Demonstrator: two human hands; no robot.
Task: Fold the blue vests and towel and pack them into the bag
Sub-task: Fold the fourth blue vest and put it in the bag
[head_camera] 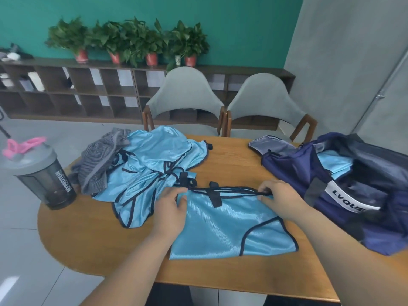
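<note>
Head view, the only one. On the wooden table [88, 239] one blue vest [229, 228] lies spread flat at the near middle, with dark trim and loose straps along its far edge. The left hand [171, 208] pinches that edge at its left corner, fingers curled onto the cloth. The right hand [280, 199] pinches the trim at the right corner, thumb and fingers closed on it.

Step in hand, as I read it: squaring this vest for its fold. The next move likely calls for both hands to carry the far edge toward the near hem together, straps tucked in. The fabric looks slippery and may slide.

Just left lies a heap of unfolded vests [154, 157], with the grey striped towel [99, 164] crumpled against its left side. The navy bag [287, 168] sits open at the right with a folded blue piece [335, 164] already inside. Partway through, then.

Writing: the white tag [351, 199] on the bag reads "LVQUE", the rest hidden. The dark shaker bottle [44, 177], with pink on its lid, reads "MYPROTEIN".
</note>
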